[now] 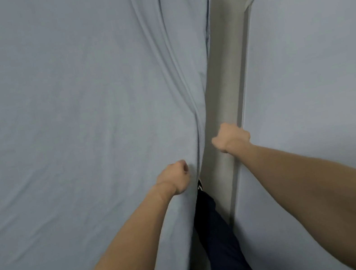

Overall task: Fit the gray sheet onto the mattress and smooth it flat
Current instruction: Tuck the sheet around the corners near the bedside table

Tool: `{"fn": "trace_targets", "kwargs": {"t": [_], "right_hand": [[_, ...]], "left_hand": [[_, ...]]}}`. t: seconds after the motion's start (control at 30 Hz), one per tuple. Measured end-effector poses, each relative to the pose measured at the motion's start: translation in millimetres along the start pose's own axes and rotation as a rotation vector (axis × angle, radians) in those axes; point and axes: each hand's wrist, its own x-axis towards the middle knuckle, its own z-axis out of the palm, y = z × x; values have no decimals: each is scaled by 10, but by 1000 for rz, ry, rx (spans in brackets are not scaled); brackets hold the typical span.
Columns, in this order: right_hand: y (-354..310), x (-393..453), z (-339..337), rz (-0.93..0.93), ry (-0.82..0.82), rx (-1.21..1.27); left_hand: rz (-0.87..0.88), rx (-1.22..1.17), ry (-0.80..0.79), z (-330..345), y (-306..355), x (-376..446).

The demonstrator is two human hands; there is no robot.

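Tucking stage: the gray sheet (60, 108), spread over the mattress, is pinched at its side edge by the left hand (175, 178); the right hand (232, 137) is fisted, contents indiscernible. Downward tension is needed next.

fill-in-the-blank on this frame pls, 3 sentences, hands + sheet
1. The left hand grips the ____ at the mattress's side edge.
2. The right hand is off the sheet, over the ____ strip of floor beside the wall.
3. Long folds run along the sheet's ____ edge.

Missing words: sheet; narrow; right
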Motion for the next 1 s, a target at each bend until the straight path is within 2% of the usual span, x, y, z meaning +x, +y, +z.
{"fn": "trace_targets", "kwargs": {"t": [0.1, 0.27, 0.53, 0.67, 0.77, 0.9, 1.0], "right_hand": [[-312, -171, -379, -62, 37, 41], [-806, -665, -915, -157, 75, -9], [-1390, -1369, -1638, -342, 94, -156], [-1310, -1673, -2067, -403, 136, -167], [-1034, -1805, -2443, -392, 169, -265], [-788, -1585, -2831, -372, 181, -251], [-686, -1121, -3098, -350, 138, -221]], "left_hand": [[-46, -81, 88, -555, -7, -285], [-74, -419, 318, -1326, 85, -939], [-91, -481, 463, -1674, -22, -1949], [-79, -487, 483, -1744, -43, -2217], [-48, -496, 546, -1895, 46, -2326], [-47, -457, 610, -2149, 198, -2246], [-50, -442, 574, -2355, 447, -1999]]}}
